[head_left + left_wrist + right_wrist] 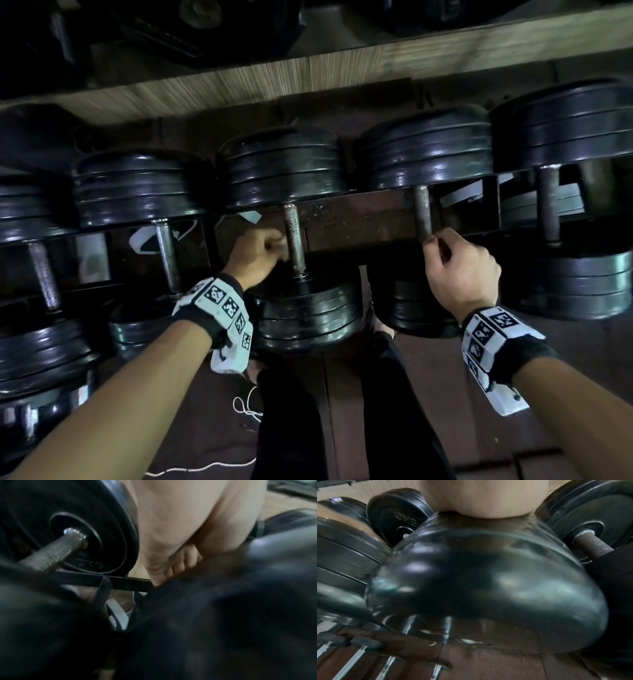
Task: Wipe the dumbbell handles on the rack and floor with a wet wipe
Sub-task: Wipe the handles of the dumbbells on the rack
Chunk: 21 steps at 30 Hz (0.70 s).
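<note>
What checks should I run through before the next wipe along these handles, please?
1. Right hand grips a handle: ok.
2. Left hand at the next handle: ok, beside it.
3. Wipe in either hand: cannot tell.
4. Dumbbells seated on the rack: ok.
5. Handle surfaces clean: not ok, the left hand's one looks speckled.
6. Wrists clear of the plates: ok.

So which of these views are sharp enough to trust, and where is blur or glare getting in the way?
Head view: dim, but the left hand and right hand at the handles read clearly. Left wrist view: knurled handle sharp, lower half dark blur. Right wrist view: a close, blurred weight plate with glare patches fills the frame.
</note>
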Motion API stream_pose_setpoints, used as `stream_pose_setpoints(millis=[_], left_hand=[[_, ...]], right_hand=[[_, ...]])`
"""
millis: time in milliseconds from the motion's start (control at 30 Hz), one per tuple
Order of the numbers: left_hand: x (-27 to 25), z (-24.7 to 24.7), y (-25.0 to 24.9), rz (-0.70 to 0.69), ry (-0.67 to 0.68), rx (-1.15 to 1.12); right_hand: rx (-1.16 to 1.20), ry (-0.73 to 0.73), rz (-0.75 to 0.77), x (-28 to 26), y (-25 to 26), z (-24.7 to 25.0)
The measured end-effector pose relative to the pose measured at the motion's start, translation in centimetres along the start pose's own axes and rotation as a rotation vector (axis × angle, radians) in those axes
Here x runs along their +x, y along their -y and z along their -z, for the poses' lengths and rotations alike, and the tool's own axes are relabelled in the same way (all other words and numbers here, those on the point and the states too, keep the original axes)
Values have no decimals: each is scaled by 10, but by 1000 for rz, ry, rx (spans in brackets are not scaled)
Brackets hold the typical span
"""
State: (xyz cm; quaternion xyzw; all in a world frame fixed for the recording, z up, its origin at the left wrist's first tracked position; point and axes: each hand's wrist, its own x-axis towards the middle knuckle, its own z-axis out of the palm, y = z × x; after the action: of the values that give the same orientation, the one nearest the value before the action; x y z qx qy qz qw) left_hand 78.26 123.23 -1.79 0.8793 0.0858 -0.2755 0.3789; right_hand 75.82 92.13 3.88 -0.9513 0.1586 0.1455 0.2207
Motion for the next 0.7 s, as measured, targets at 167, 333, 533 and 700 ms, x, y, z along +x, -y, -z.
stream_pose_setpoints(millis=[167,333,533,700], left_hand=[[15,3,-6,-43,-185,-48],[-20,-12,7,-22,8,20],[-13,0,-1,52,148,-180],[-3,-8,4,87,-66,-183]], right_hand=[[-12,-12,3,0,0,-1],[-14,-13,3,0,1,0],[-13,-26,4,0,1,0],[-4,-24,-4,0,3,2]])
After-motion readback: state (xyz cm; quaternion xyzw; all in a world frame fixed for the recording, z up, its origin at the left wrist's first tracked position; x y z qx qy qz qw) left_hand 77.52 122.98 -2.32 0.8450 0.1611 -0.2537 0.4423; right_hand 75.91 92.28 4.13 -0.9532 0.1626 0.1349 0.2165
